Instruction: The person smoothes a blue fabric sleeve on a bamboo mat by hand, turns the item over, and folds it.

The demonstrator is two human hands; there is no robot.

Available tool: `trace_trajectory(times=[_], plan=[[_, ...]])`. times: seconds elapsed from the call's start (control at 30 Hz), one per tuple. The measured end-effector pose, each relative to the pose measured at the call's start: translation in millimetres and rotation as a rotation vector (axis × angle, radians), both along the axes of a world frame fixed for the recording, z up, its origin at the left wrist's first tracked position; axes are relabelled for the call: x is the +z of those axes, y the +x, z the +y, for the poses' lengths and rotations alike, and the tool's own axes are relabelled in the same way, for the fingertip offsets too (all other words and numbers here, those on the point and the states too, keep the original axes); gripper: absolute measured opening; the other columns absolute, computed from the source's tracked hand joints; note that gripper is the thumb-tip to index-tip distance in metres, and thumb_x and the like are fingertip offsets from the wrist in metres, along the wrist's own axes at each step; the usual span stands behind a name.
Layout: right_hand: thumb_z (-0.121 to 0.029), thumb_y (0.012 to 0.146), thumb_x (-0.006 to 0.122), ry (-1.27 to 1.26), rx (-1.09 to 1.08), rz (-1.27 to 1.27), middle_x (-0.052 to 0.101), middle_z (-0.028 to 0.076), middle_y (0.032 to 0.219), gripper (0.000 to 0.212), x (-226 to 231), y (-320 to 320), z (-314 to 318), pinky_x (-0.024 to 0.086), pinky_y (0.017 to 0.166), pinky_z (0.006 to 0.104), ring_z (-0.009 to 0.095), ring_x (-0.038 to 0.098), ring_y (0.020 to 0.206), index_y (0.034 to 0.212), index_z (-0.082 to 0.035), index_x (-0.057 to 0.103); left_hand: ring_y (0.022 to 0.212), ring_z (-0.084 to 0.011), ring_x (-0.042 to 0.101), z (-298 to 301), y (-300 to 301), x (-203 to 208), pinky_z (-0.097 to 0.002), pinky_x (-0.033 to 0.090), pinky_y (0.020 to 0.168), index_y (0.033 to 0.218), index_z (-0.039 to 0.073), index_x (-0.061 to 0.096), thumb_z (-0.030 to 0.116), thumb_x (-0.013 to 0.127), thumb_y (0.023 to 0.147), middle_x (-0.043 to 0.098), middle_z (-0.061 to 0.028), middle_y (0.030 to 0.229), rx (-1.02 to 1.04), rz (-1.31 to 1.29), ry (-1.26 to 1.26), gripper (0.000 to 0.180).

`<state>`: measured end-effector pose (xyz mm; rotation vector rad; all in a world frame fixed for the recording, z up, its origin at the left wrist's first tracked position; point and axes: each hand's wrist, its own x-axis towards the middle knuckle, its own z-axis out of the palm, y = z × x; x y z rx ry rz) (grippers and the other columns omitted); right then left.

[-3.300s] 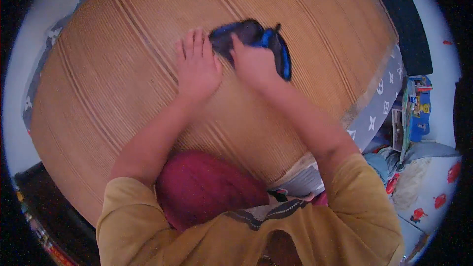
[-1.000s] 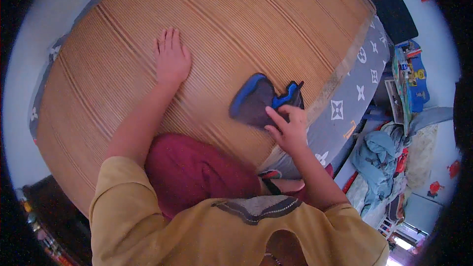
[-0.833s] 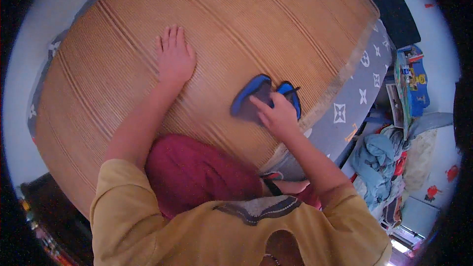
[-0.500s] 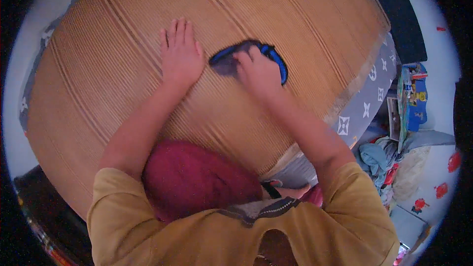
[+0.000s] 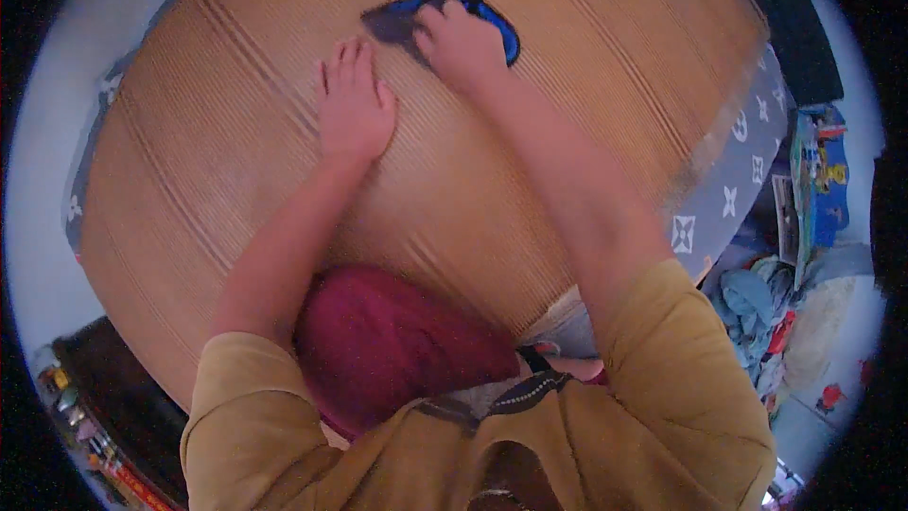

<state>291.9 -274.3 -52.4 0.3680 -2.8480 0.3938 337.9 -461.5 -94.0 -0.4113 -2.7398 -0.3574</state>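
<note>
A woven tan mat (image 5: 255, 170) with dark stripes lies spread beneath both hands. My left hand (image 5: 357, 104) rests flat on it with the fingers stretched out, holding nothing. Farther away and to the right, my right hand (image 5: 463, 43) bends its fingers over a dark grey and blue cloth-like piece (image 5: 392, 24) with a black edge. This piece lies on the mat, and its blue rim (image 5: 511, 43) shows to the right of the hand. My palm covers its middle, so its exact kind cannot be made out.
A grey patterned sheet (image 5: 719, 199) shows beyond the mat's right edge. Crumpled clothes (image 5: 752, 308) and a blue shelf-like thing (image 5: 832, 199) with small items stand at the right. Dark red cloth (image 5: 397, 350) covers my leg. A dark surface (image 5: 123, 388) sits at lower left.
My right hand has moved away from me and slightly left, taking the dark grey and blue cloth-like piece across the mat. My left hand stays flat in nearly the same place.
</note>
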Motion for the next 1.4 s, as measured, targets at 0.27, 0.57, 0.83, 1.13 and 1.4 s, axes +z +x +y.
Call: trace_trajectory(times=[0.27,0.57,0.83,1.13,1.4], plan=[[-0.029,0.084,0.070,0.067,-0.221,-0.201,0.058,0.009,0.105,0.032,6.1,255.8,111.4,0.053,0.064,0.0427,0.030,0.064,0.085,0.115,-0.024,0.065,0.145,-0.0275,0.028,-0.8,-3.7,-0.1,-0.0489,0.016,0.121,0.144,0.003,0.041,0.028,0.044,0.094,0.037,-0.0108,0.154,0.007,0.058,-0.045,0.056],[-0.019,0.079,0.071,0.117,-0.290,-0.307,0.054,0.010,0.096,0.031,16.9,323.0,125.6,0.051,0.061,0.0425,0.031,0.062,0.078,0.110,-0.016,0.065,0.144,-0.0288,0.029,4.5,3.7,21.6,-0.0497,0.018,0.120,0.144,0.002,0.041,0.028,0.045,0.094,0.039,-0.0128,0.152,0.063,-0.002,-0.129,0.056],[-0.028,0.085,0.062,0.188,-0.182,-0.219,0.054,0.012,0.100,0.025,15.5,172.0,52.2,0.054,0.058,0.0441,0.032,0.065,0.074,0.109,-0.019,0.060,0.144,-0.0337,0.029,7.5,10.2,23.9,-0.0508,0.019,0.119,0.142,-0.004,0.040,0.024,0.048,0.092,0.038,-0.0171,0.152,-0.007,-0.022,0.018,0.058],[-0.023,0.087,0.062,0.134,0.083,0.015,0.058,0.015,0.103,0.024,12.0,-44.8,-59.9,0.055,0.064,0.0462,0.036,0.066,0.079,0.111,-0.016,0.060,0.146,-0.0363,0.023,-15.6,-13.4,24.9,-0.0525,0.012,0.121,0.146,-0.005,0.032,0.022,0.054,0.090,0.033,-0.0219,0.153,0.132,-0.092,0.356,0.066],[-0.027,0.092,0.055,0.165,0.134,0.328,0.064,0.016,0.099,0.027,1.6,-253.8,-161.5,0.054,0.067,0.0467,0.035,0.067,0.081,0.114,-0.014,0.064,0.147,-0.0362,0.021,-42.3,-21.0,37.2,-0.0538,0.010,0.121,0.145,-0.003,0.037,0.026,0.056,0.091,0.034,-0.0155,0.155,0.124,-0.266,0.106,0.063]])
